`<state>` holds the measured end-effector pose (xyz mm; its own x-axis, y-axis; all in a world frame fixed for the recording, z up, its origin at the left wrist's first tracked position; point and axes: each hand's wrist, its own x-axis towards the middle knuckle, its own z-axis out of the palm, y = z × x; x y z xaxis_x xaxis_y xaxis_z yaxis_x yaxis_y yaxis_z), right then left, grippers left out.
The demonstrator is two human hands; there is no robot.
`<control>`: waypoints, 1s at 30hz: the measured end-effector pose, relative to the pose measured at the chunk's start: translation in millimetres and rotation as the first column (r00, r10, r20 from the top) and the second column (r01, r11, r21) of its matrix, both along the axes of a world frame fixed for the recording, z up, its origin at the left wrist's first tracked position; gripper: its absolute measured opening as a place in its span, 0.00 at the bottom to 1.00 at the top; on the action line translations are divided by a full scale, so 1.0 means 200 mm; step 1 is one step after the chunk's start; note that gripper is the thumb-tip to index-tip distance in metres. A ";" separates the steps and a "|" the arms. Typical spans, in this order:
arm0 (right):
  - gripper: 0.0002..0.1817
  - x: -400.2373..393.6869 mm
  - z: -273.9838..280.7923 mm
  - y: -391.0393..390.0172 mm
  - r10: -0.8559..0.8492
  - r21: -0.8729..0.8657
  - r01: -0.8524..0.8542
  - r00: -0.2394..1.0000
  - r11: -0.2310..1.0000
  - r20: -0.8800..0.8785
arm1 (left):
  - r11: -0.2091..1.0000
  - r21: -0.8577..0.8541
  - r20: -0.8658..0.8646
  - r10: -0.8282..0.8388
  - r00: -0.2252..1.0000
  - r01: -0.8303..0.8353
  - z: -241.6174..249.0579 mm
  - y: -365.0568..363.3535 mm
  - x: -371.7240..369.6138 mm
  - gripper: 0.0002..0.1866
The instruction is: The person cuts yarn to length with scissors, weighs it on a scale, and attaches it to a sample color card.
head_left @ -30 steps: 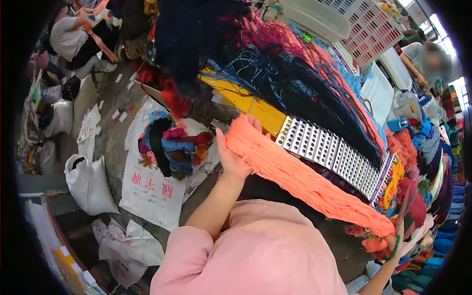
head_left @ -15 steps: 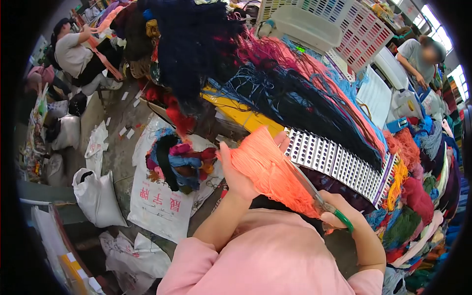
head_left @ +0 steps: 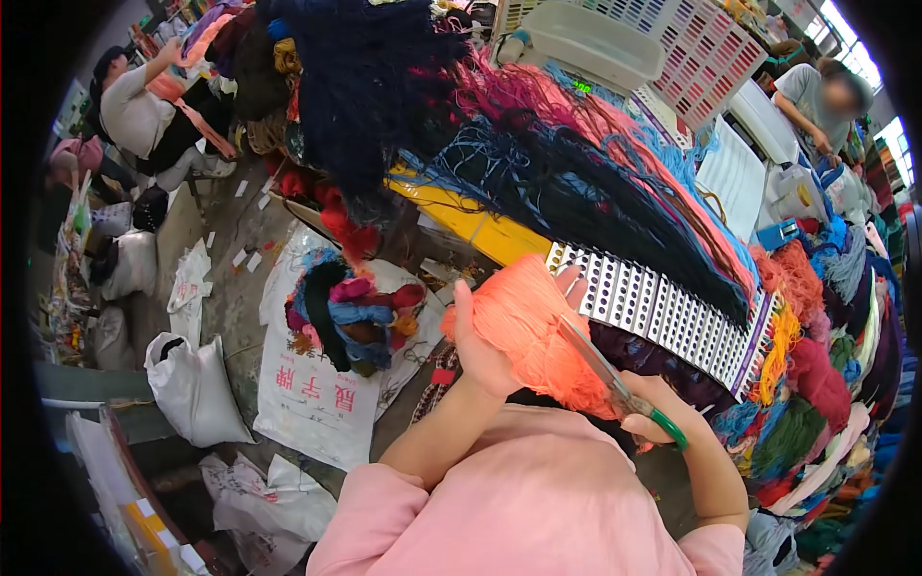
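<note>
Left hand: fingers apart, coral yarn across palm, bunched, no longer stretched long, apparently folded shorter. Right hand: clamped on green-handled scissors.

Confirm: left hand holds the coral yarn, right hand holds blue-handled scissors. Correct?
Wrong colour: the head view shows green-handled scissors, not blue. The rest stands: left hand holds the coral yarn, right hand holds the scissors.
</note>
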<state>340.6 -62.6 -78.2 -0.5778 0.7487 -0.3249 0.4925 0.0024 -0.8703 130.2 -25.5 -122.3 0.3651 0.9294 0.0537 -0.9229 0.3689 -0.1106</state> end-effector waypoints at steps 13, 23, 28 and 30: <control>0.39 0.14 -0.03 -0.02 -0.570 -0.159 0.583 0.639 0.797 -0.517 | 0.962 0.104 -0.337 -0.204 0.919 0.252 -0.07 -0.14 0.21 0.31; 0.32 0.27 0.07 0.01 -0.250 -0.258 0.242 0.968 0.935 0.003 | -0.348 0.033 -0.918 0.361 0.166 0.937 -0.05 -0.48 0.68 0.20; 0.25 0.08 -0.02 0.07 0.027 -0.423 0.089 0.965 0.902 0.261 | -0.424 0.055 -0.979 0.155 0.132 0.904 -0.20 -0.56 0.76 0.20; 0.27 0.03 -0.13 0.10 0.124 -0.395 -0.010 0.957 0.918 0.264 | -0.396 0.076 -0.984 0.121 0.134 0.915 -0.22 -0.58 0.76 0.19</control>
